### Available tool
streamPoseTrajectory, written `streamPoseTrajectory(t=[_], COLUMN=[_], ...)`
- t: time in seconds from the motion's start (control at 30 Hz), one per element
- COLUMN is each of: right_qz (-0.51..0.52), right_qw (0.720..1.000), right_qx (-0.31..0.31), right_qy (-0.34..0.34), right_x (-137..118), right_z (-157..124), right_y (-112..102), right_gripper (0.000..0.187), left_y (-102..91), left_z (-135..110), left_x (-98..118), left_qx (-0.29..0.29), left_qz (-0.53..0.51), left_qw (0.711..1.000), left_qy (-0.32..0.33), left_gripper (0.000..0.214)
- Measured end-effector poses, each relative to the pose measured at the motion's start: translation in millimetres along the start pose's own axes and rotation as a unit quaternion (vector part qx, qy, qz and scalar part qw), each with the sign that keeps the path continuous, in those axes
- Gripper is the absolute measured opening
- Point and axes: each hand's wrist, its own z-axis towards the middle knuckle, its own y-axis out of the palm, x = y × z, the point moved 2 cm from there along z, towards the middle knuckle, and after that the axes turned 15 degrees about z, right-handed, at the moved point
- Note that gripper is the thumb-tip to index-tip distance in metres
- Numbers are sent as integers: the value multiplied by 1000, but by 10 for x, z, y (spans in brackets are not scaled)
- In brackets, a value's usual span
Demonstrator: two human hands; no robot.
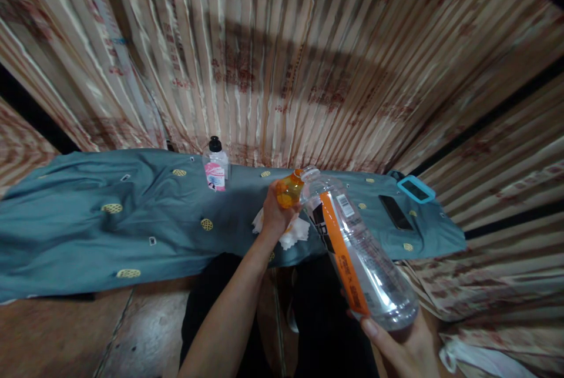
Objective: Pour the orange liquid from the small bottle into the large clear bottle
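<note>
My left hand (274, 216) is closed round a small amber, see-through bottle (288, 190), tilted with its mouth up and to the right. My right hand (400, 345) grips the base of a large clear plastic bottle (352, 243) with an orange and grey label. This large bottle slants, its neck up and left, with its mouth close to the mouth of the amber one. Whether the two rims touch, I cannot tell. Under my left hand, a white tissue (296, 232) with ragged edges lies on the cloth.
A clear bottle with a black cap and pink label (215, 169) stands on the teal patterned cloth (167, 207). To the right lie a dark phone (395, 212) and a blue-framed device (416, 189). A pleated curtain (273, 60) hangs close behind.
</note>
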Motion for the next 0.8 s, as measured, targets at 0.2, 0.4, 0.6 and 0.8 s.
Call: streamPoseTrajectory(t=[0.2, 0.4, 0.6, 0.8], right_qz=[18, 1, 15, -5], right_qw=[998, 998, 999, 999], right_qx=[-6, 8, 16, 8], right_qy=[64, 57, 47, 43], right_x=[-103, -128, -106, -115], right_z=[-21, -11, -22, -5], right_y=[65, 55, 85, 42], right_gripper=[96, 95, 94, 92], left_y=[-8, -11, -3, -14], left_z=[-5, -2, -5, 1], left_x=[11, 1, 6, 15], left_qx=[-4, -2, -6, -9], left_qz=[-5, 8, 5, 5], left_qw=[1000, 1000, 1000, 1000], left_qy=[2, 10, -4, -9], left_gripper=[53, 54, 54, 54])
